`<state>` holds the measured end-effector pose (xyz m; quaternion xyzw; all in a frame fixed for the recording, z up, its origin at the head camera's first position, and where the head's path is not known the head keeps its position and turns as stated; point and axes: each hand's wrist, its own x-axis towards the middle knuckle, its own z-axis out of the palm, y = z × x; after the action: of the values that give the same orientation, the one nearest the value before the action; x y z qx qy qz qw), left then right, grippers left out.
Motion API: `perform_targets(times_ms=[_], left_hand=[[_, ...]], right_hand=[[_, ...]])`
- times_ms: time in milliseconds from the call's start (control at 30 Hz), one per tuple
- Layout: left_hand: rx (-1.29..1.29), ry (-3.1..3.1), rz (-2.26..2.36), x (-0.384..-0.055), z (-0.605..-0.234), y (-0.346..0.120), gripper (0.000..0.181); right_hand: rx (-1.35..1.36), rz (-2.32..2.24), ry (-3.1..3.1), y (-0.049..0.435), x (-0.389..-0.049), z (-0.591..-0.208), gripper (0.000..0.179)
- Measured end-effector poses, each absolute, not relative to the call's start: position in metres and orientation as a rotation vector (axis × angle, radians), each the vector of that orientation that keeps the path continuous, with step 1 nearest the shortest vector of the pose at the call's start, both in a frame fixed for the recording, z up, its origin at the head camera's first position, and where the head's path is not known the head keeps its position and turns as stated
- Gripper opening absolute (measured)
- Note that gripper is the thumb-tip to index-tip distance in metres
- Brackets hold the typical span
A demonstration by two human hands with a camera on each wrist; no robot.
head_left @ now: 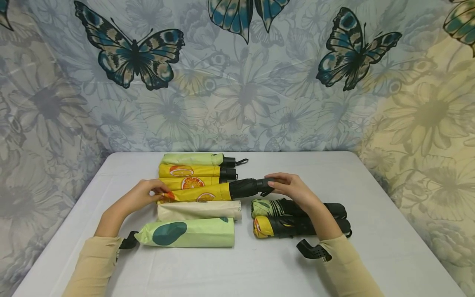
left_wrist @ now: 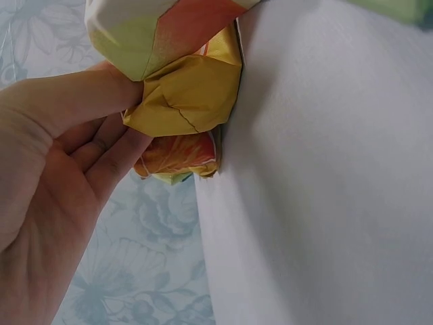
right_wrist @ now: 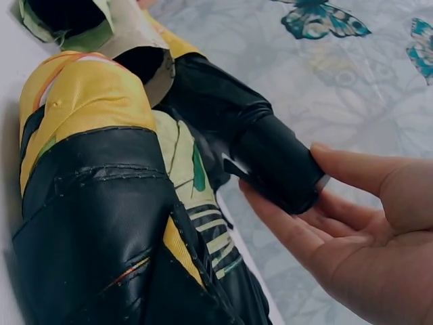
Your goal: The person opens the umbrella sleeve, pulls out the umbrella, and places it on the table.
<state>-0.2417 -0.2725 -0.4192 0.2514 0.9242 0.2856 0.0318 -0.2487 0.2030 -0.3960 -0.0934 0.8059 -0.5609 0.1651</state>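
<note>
A folded black umbrella sticks partway out of a yellow sleeve printed with orange slices. My left hand pinches the sleeve's far left end; in the left wrist view thumb and fingers grip its gathered yellow fabric. At the other end my right hand holds the black handle between thumb and fingertips. Just in front lies a cream sleeved umbrella, and behind are two more yellow sleeved umbrellas.
A light green sleeved umbrella lies nearest on the white table; another green one is at the back. Under my right forearm lie two folded umbrellas, one green and black, one yellow and black. Butterfly-patterned cloth hangs behind.
</note>
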Motion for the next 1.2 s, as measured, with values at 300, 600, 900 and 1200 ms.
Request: perform_targets(times_ms=[300,600,900,1200], left_hand=[[0.765,2.854,0.873,-0.242,-0.418,-0.273,0.022],[0.738,2.835,0.886,-0.242,-0.418,-0.275,0.022],[0.765,2.845,0.901,-0.240,-0.417,-0.272,0.021],[0.781,2.837,0.928,-0.241,-0.420,-0.274,0.021]], right_hand=[[-0.241,-1.613,2.315,0.217,-0.248,-0.395,0.056],[-0.189,-1.653,2.314,0.241,-0.246,-0.389,0.059],[-0.144,-1.684,2.323,0.247,-0.245,-0.383,0.064],[-0.110,-1.740,2.358,0.249,-0.245,-0.380,0.067]])
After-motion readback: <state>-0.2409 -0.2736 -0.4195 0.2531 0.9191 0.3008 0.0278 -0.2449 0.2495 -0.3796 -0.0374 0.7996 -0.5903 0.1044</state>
